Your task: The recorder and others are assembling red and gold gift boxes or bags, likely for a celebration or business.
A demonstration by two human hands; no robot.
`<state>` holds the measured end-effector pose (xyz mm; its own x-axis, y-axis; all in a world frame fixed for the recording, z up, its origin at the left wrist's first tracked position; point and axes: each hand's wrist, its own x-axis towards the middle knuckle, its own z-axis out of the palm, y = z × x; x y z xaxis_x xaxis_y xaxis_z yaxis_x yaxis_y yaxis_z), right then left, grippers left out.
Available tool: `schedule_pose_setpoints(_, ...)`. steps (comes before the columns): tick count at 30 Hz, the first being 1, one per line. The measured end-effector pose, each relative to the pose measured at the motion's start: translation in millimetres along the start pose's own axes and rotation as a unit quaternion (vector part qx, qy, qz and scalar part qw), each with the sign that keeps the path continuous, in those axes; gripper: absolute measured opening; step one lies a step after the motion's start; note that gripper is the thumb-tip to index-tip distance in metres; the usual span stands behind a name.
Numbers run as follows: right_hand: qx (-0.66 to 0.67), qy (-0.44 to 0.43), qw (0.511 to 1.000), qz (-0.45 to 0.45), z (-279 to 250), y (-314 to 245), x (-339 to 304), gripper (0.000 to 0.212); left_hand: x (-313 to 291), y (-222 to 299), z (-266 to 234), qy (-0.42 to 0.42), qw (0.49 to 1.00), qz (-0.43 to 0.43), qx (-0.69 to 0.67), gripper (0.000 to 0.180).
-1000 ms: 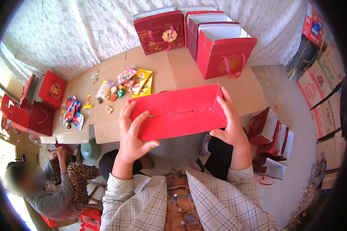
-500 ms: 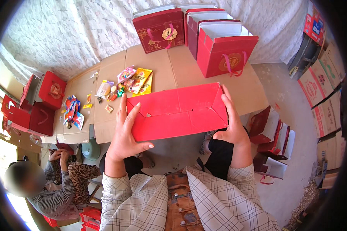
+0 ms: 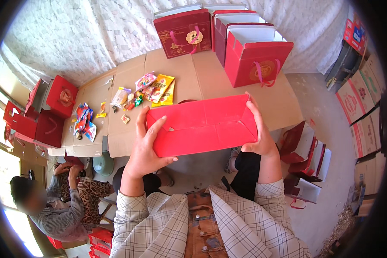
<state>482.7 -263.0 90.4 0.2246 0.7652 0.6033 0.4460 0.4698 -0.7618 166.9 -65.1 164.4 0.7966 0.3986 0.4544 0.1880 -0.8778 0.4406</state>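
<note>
On my feed, the left hand (image 3: pixel 142 148) and right hand (image 3: pixel 262 139) grip a red box (image 3: pixel 204 127) by its ends, the left lapping further over than half a second ago. Its creased, seamed face hides part of the near edge of the counter (image 3: pixel 122 144).

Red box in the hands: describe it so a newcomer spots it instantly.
Start at the cardboard-covered table: across its near edge in view, the left hand and right hand hold the red box by its ends. A lengthwise seam crosses its long face. That face is plain red, unlike the upright, gold-emblemed red bag behind it.
</note>
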Motion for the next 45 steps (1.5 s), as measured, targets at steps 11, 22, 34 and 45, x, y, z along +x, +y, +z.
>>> schedule_pose_setpoints(11, 0.033, 0.025, 0.999, -0.003, 4, 1, 1, 0.122, 2, 4, 3, -0.007, 1.000, -0.011, -0.017, 0.114)
schedule_pose_setpoints(22, 0.027, 0.026, 0.999, -0.003, 4, 1, 3, 0.121, 4, 5, 6, 0.004, 0.999, 0.003, -0.040, 0.114)
schedule_pose_setpoints(34, 0.186, 0.348, 0.918, 0.052, 28, 8, -20, 0.110, 3, 8, 5, -0.002, 0.999, 0.013, -0.032, 0.112)
schedule_pose_setpoints(45, 0.197, 0.213, 0.954, 0.083, 45, -1, -18, 0.119, 7, 46, -21, -0.089, 0.991, -0.057, 0.082, 0.119)
